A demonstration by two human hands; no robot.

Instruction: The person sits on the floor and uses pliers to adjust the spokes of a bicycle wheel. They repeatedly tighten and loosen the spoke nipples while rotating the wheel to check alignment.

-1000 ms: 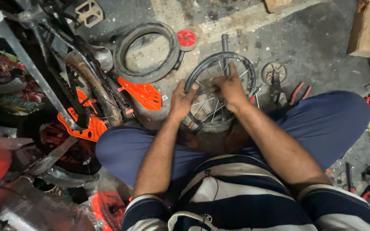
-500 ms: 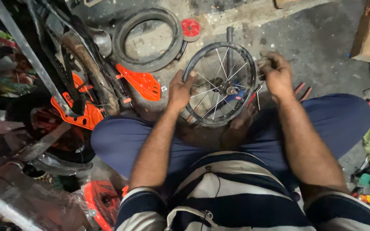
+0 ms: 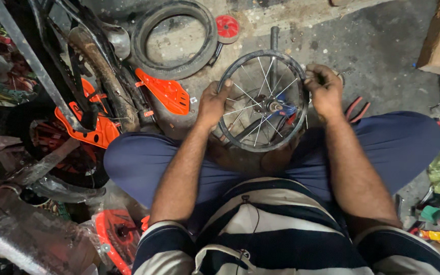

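Head view: sitting cross-legged, both my forearms reach forward. My left hand [image 3: 214, 103] grips the left rim of a small spoked bicycle wheel [image 3: 264, 102] held over my lap; right hand [image 3: 325, 90] clamps its right rim. Loose tyre [image 3: 174, 38] lies beyond on the floor.

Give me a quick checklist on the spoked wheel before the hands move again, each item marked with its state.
1. Left hand grips the wheel rim: ok.
2. Right hand grips the opposite rim: ok.
3. Spokes unbent: cannot tell.
4. Hub visible and unobstructed: ok.
5. Loose tyre lies apart from the wheel: ok.
6. Red-handled pliers beside the right hand: ok.
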